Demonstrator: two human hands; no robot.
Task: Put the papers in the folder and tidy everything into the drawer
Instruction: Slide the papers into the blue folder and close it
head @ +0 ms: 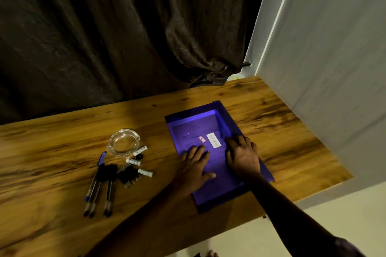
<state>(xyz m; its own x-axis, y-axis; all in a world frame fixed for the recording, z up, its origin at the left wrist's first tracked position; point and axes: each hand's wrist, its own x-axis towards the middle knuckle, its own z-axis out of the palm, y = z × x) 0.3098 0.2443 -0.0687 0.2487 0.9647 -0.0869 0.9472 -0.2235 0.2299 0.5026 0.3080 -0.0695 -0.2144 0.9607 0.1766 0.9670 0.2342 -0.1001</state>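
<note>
Wooden table (52, 146), seen from the head view, backed by a dark creased curtain (104, 27).

Left portion: a cluster of pens (98, 188) lies close together, tips toward the near edge, one with a blue cap at its far end; just beyond them stands a clear glass dish (123, 142), upright; between dish and pens lie several small white cylinders (145, 172), scattered, and a heap of small black items (127, 176), too dark to identify; all of these are well apart from the folder.

Centre-right portion: the purple folder (194, 125) lies flat on the table, its long side running away from the person and its near corner close to the table's front edge; a raised strip runs along its right side; faint marks show on its cover, and whether these are papers inside cannot be told; an orange sticker (201, 139) and a white label (213, 140) sit side by side near its middle.

Left hand (195, 165): palm down on the folder's near-left area, fingers straight and apart, pressing, gripping nothing.

Right hand (243, 156): palm down on the folder's right side beside the label, fingers extended and spread, gripping nothing.

Far right: a pale wall (334, 48) meets the table's end.
</note>
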